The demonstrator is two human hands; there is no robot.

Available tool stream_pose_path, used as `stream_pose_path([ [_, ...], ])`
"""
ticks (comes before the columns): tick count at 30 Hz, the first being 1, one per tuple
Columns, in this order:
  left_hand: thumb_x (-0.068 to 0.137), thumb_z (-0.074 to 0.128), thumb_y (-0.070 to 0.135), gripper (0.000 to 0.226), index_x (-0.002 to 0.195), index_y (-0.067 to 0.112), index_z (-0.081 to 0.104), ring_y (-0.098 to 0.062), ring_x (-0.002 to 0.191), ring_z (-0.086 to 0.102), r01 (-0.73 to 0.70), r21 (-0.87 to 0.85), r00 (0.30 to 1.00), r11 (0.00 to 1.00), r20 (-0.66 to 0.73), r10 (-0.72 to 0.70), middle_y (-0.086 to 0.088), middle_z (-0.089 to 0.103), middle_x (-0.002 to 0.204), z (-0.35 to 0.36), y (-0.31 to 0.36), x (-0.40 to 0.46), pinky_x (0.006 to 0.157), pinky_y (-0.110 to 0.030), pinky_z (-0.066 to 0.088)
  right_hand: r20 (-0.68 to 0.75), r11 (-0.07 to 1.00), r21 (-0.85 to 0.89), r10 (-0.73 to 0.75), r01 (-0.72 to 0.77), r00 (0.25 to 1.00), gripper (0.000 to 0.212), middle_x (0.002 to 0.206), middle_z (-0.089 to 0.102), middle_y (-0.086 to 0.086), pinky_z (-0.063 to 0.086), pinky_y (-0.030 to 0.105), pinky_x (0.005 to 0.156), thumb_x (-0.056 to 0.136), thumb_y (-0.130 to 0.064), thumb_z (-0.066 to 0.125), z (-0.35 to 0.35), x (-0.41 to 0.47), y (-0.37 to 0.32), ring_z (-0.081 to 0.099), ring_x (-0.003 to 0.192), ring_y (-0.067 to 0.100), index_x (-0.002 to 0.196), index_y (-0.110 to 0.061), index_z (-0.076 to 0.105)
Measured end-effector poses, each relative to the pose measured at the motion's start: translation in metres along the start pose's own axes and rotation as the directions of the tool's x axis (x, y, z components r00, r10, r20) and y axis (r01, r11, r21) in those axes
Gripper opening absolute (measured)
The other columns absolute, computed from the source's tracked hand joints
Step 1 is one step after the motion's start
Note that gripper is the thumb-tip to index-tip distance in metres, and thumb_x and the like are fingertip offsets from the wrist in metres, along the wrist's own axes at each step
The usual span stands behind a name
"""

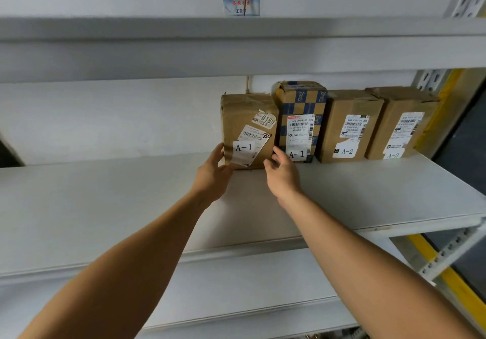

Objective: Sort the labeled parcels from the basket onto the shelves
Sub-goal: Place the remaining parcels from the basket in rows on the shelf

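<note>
Four parcels on shelf: two A-1 at fingertips, two A-2 right of right hand. Two hands.

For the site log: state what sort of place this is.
Likely a parcel depot or stockroom. Grey metal shelving holds four cardboard parcels in a row with barcoded shipping labels, tagged A-1, A-1, A-2 and A-2.

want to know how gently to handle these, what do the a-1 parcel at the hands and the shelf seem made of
A-1 parcel: brown cardboard, matte, creased, with glossy tape and paper labels. Shelf: smooth pale grey board, probably painted metal or laminate; can't tell which.
</note>
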State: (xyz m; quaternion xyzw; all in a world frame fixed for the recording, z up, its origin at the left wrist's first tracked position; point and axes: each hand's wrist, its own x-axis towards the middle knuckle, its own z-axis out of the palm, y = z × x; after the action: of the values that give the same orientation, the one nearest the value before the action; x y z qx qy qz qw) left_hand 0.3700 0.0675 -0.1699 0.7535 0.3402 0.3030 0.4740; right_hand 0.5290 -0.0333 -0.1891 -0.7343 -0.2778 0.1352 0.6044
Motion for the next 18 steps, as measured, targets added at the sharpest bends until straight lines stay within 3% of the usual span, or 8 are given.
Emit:
stream_pose_path([
  [4,0.105,0.062,0.028,0.062,0.158,0.046,0.037,-0.008,0.118,0.063,0.012,0.007,0.999,1.000,0.030,-0.013,0.020,0.058,0.144,-0.004,0.010,0.005,0.091,-0.023,0.054,0.035,0.999,-0.015,0.035,-0.035,0.999,0.063,0.158,0.053,0.001,0.046,0.027,0.103,0.105,-0.022,0.064,0.000,0.003,-0.008,0.059,0.132,0.016,0.162,-0.028,0.040],
  [8,0.104,0.059,0.024,0.063,0.156,0.051,0.037,-0.006,0.114,0.066,0.041,-0.006,0.998,0.999,0.057,-0.041,0.030,0.062,0.132,-0.005,0.012,0.013,0.071,-0.011,0.049,0.057,0.999,0.002,0.052,-0.052,0.997,0.064,0.160,0.051,0.001,0.043,0.025,0.100,0.105,-0.021,0.064,-0.001,0.010,-0.012,0.058,0.126,0.010,0.163,-0.027,0.039],
  [11,0.102,0.061,0.024,0.064,0.156,0.051,0.037,0.003,0.108,0.067,0.039,-0.019,0.998,0.999,0.057,-0.038,0.030,0.062,0.135,-0.004,0.007,0.018,0.080,-0.014,0.051,0.071,0.998,0.024,0.054,-0.056,0.996,0.065,0.161,0.050,0.003,0.044,0.024,0.100,0.104,-0.018,0.065,-0.001,0.011,-0.010,0.059,0.123,0.009,0.163,-0.027,0.039],
  [14,0.102,0.064,0.026,0.062,0.152,0.053,0.040,-0.002,0.116,0.069,0.025,-0.036,0.998,0.999,0.061,-0.023,0.034,0.063,0.128,-0.003,0.001,0.020,0.100,-0.030,0.056,0.084,0.998,0.042,0.050,-0.054,0.995,0.065,0.161,0.050,0.003,0.045,0.023,0.099,0.104,-0.016,0.065,-0.002,0.011,-0.007,0.058,0.118,0.005,0.163,-0.026,0.039],
  [18,0.102,0.068,0.024,0.063,0.154,0.049,0.041,-0.011,0.125,0.066,0.026,-0.078,0.999,0.997,0.039,-0.023,0.023,0.060,0.142,-0.002,-0.002,0.015,0.108,-0.044,0.055,0.115,0.998,0.059,0.031,-0.038,0.993,0.064,0.160,0.050,0.004,0.045,0.023,0.099,0.104,-0.016,0.066,-0.009,0.009,-0.007,0.058,0.119,0.003,0.162,-0.025,0.040],
])
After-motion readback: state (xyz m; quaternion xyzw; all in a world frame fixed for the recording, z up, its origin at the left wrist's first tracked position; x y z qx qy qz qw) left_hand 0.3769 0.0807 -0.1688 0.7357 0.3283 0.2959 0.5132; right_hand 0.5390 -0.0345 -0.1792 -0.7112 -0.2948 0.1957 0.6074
